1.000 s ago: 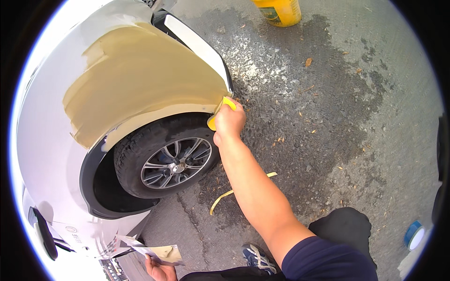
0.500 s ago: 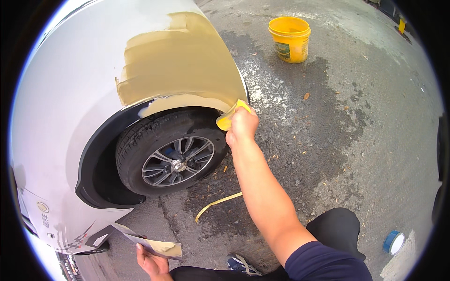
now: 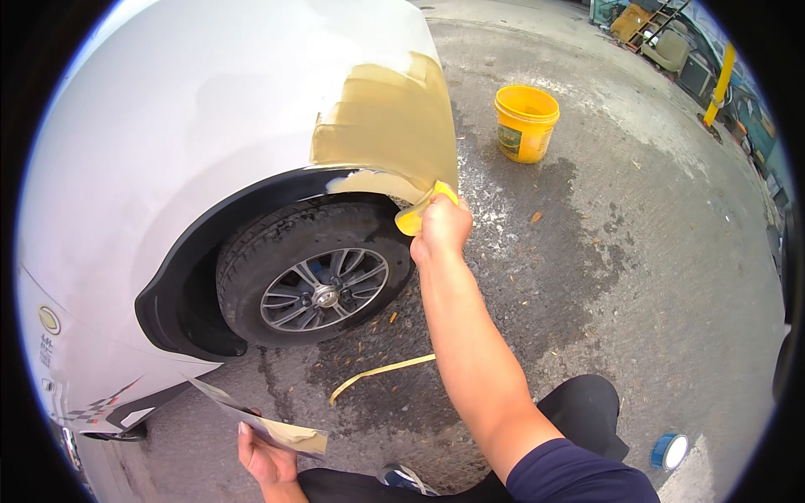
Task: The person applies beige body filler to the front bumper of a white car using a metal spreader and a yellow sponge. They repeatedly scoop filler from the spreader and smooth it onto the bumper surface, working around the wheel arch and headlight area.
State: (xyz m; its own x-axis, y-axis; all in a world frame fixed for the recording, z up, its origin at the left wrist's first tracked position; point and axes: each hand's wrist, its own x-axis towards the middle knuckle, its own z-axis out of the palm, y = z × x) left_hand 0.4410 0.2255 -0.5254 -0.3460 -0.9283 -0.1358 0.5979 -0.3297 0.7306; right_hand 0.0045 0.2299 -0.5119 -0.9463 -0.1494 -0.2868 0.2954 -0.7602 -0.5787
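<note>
My right hand [image 3: 444, 226] is closed round a flexible yellow putty spreader [image 3: 412, 220], which bends against the edge of the wheel arch. Tan body filler [image 3: 387, 113] coats the corner of the white car panel [image 3: 226, 109], and a paler strip of it lies on the arch lip above the tyre [image 3: 277, 239]. Down at the lower left, my left hand [image 3: 267, 457] grips a thin flat metal sheet [image 3: 243, 412] with a patch of tan filler [image 3: 298, 436] at its near end. The fingers behind the sheet are partly hidden.
A yellow bucket [image 3: 527, 126] stands on the wet-stained ground beyond the car. A strip of yellow tape [image 3: 381, 369] lies beside the wheel, and a blue roll [image 3: 669, 451] rests near my knee [image 3: 583, 411]. Far right are a yellow post [image 3: 721, 84] and piled items.
The view has tilted up and shifted, so more background shows at the upper right. The spreader stays at the arch edge in my right hand; the left still holds the metal sheet.
</note>
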